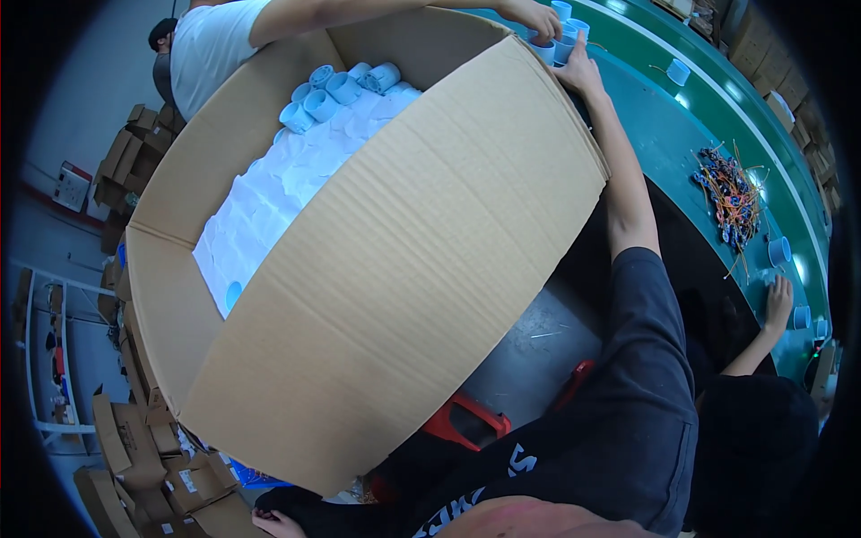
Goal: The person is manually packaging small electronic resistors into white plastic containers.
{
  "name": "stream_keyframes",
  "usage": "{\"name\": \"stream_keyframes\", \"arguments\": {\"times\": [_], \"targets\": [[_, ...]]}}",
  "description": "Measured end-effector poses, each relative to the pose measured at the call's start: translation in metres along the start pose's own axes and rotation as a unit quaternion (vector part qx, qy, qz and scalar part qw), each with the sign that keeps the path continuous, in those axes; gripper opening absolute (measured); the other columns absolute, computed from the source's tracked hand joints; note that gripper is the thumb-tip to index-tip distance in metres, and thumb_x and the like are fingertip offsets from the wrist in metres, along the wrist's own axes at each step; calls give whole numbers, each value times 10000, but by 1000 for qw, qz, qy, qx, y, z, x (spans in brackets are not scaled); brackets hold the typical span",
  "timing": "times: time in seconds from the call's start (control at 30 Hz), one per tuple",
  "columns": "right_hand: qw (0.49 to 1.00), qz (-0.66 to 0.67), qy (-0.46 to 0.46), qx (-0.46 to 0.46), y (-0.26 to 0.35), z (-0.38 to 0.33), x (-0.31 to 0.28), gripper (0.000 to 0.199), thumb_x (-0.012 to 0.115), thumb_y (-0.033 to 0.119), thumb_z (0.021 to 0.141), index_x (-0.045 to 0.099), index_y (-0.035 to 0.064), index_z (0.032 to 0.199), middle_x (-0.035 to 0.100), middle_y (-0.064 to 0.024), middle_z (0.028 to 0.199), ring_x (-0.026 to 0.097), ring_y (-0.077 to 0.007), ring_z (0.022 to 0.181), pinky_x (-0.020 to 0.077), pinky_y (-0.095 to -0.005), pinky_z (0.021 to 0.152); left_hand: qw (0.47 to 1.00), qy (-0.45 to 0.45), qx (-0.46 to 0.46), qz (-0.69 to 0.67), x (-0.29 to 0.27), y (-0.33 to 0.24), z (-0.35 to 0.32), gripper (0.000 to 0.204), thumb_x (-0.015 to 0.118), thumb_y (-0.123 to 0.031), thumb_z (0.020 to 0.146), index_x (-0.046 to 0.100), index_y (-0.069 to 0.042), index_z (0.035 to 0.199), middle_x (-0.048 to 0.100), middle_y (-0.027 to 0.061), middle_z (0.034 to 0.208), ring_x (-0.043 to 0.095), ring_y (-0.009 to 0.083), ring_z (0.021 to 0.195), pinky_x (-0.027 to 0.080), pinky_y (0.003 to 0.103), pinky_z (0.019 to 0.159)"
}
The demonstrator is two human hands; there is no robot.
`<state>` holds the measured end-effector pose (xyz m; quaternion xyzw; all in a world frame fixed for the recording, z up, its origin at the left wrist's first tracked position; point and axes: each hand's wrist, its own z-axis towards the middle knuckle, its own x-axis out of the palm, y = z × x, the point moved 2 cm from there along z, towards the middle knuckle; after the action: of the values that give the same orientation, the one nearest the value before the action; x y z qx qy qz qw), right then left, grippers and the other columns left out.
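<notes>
Smooth pale-blue plastic cups, corrugated cardboard box.

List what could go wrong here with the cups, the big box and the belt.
1. The right hand touches several light-blue cups at the corner of the cardboard box, where another person's hand also works; a bump might spill them onto the green belt.
2. The box hides the left hand, so the grip there may be unsure.

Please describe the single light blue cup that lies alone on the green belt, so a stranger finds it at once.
Start at the big cardboard box, then look right to the curved green conveyor belt. Near its top lies one light blue cup, standing apart from the cluster of cups under the right hand.
</notes>
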<state>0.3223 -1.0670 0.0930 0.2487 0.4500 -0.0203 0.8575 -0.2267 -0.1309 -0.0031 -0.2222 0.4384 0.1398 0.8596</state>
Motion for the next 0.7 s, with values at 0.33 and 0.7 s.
{"name": "stream_keyframes", "arguments": {"times": [0.33,0.7], "targets": [[992,116,-35,39,-43,-22,-16,1137,751,607,644,250,-130,1350,469,-294,1293,498,-346,1201,433,-390,967,948,-15,-97,304,6,-14,6,468,622,-263,857,465,-37,1235,524,173,1148,512,328,1090,419,409,904],[955,279,38,97,-89,-85,-57,527,644,236,872,417,-55,1249,566,-187,1192,566,-247,1099,453,-327,929,923,305,-189,-141,28,54,51,270,608,-208,832,617,-9,1014,634,165,1028,586,313,963,435,379,864]]}}
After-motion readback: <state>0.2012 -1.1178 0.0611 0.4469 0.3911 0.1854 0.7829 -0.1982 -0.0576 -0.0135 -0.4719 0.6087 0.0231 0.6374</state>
